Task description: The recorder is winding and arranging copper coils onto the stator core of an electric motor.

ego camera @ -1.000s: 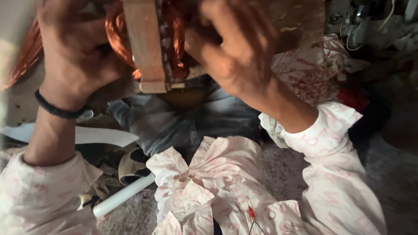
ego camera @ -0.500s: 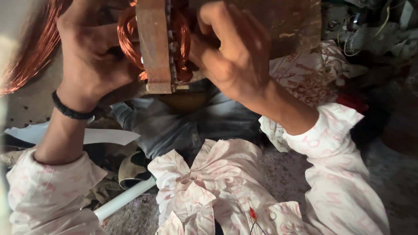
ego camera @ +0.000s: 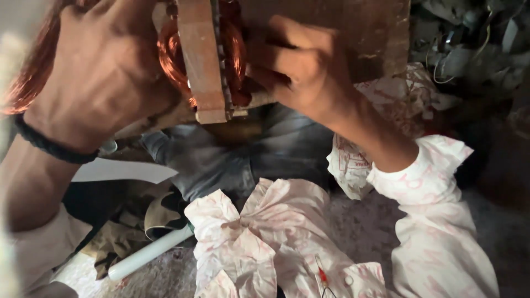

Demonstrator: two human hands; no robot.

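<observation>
A motor stator (ego camera: 203, 60) with a brownish metal core and copper wire windings (ego camera: 234, 52) is held up close to the camera at the top of the head view. My left hand (ego camera: 105, 72), with a black band at the wrist, grips its left side. My right hand (ego camera: 306, 69) presses against the copper coil on its right side, fingers curled onto the winding. A loose bunch of copper wire (ego camera: 30, 83) hangs at the far left behind my left hand.
Below lie my legs in grey trousers (ego camera: 232, 160), the pale patterned shirt hem (ego camera: 265, 237), a white plastic pipe (ego camera: 146, 254) on the gritty floor, a white sheet (ego camera: 121, 171) and a brown board (ego camera: 353, 33). Tangled wires and scrap (ego camera: 469, 44) fill the top right.
The stator and both hands have come closer and shifted slightly right in the view. My grip on it stays the same.
</observation>
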